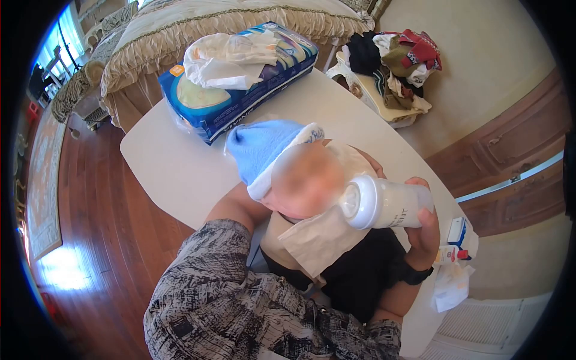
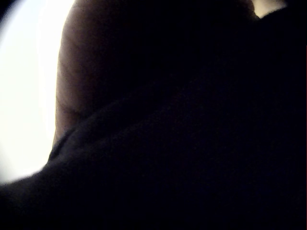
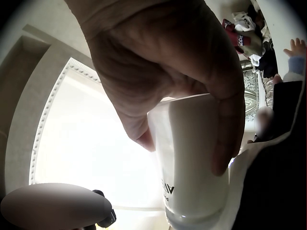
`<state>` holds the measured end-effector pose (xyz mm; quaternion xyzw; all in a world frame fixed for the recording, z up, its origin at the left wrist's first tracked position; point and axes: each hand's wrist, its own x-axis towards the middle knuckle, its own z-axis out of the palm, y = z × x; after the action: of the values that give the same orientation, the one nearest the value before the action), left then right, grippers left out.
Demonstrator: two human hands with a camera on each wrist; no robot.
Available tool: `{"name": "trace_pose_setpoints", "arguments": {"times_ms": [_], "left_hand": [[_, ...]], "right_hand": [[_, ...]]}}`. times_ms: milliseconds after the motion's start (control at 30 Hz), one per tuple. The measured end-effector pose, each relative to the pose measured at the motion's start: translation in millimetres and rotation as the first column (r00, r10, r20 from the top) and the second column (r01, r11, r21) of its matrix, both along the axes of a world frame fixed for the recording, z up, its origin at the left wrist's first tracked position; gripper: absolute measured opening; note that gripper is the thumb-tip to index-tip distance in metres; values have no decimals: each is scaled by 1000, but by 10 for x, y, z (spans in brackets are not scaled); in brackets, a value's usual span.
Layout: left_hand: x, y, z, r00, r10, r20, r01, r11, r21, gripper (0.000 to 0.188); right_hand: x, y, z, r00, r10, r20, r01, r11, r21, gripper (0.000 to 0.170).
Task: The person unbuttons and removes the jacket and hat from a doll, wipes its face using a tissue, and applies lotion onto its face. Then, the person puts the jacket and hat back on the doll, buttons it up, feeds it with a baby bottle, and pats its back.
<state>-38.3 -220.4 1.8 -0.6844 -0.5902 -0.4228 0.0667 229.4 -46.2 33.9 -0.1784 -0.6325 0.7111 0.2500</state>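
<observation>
My right hand [image 1: 423, 225] grips a white baby bottle [image 1: 393, 204] around its base end, a dark band on the wrist. The bottle is tilted, its nipple end at the blurred face under a light blue cap [image 1: 264, 147] with white trim. In the right wrist view the fingers curl round the bottle [image 3: 192, 158], which has dark lettering. A beige cloth [image 1: 321, 240] hangs below the chin. My left arm [image 1: 240, 207] passes behind the capped head; my left hand is mostly hidden. The left wrist view shows only dark skin and fabric [image 2: 144, 167].
A white table [image 1: 162, 162] bears a blue diaper pack [image 1: 210, 117] with a diaper [image 1: 234, 60] on top. Clothes [image 1: 399, 66] lie heaped on a chair behind. To the right are a red-capped bottle [image 1: 447, 255] and a white plastic bag [image 1: 450, 288]. A bed [image 1: 228, 18] stands beyond.
</observation>
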Motion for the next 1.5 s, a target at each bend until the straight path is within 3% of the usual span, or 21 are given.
{"name": "trace_pose_setpoints", "arguments": {"times_ms": [233,533,1033,1500], "left_hand": [[5,10,-3,1000,-5,2,5,1000,2,28],[9,29,-4,1000,-18,0,18,1000,-6,27],[12,30,-6,1000,-18,4,18,1000,-4,27],[13,29,-6,1000,-17,6,17,1000,-2,26]], "right_hand": [[0,-2,5,999,-46,-16,46,999,-9,66],[33,106,-33,996,86,28,-84,996,-41,68],[40,46,-1,999,21,47,-24,998,61,69],[21,78,-38,996,88,18,-87,995,-46,70]]}}
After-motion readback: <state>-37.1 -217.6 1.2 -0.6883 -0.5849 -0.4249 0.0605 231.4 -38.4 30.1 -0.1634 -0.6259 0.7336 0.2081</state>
